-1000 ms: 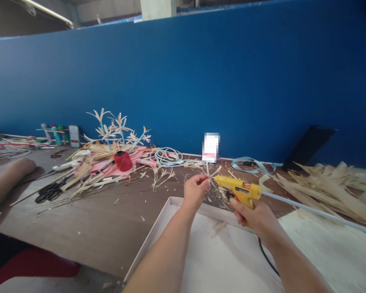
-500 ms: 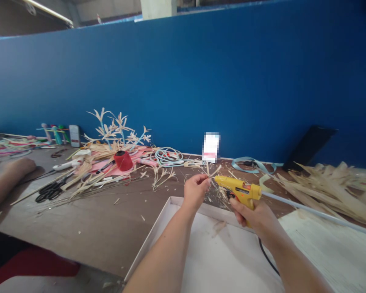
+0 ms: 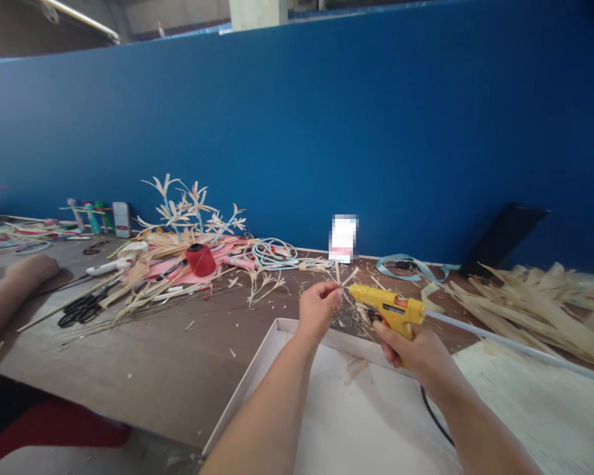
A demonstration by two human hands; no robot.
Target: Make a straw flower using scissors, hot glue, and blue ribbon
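Note:
My left hand (image 3: 317,308) is closed in a pinch on a small straw flower piece (image 3: 344,277) held above the far edge of a white shallow box (image 3: 257,376). My right hand (image 3: 416,353) grips a yellow hot glue gun (image 3: 391,308), finger at the trigger, its nozzle touching the straw piece just right of my left fingers. A pale glue stick (image 3: 505,342) juts from the gun's back toward the right. The gun's black cord (image 3: 433,415) drops behind my right wrist.
Another person's forearm (image 3: 10,290) rests at the left edge. Black scissors (image 3: 82,310), a red thread spool (image 3: 200,259), finished straw flowers (image 3: 188,211), coiled cord (image 3: 272,253) and a blue ribbon (image 3: 410,266) lie along the brown table. Dried leaves (image 3: 539,300) pile up at right.

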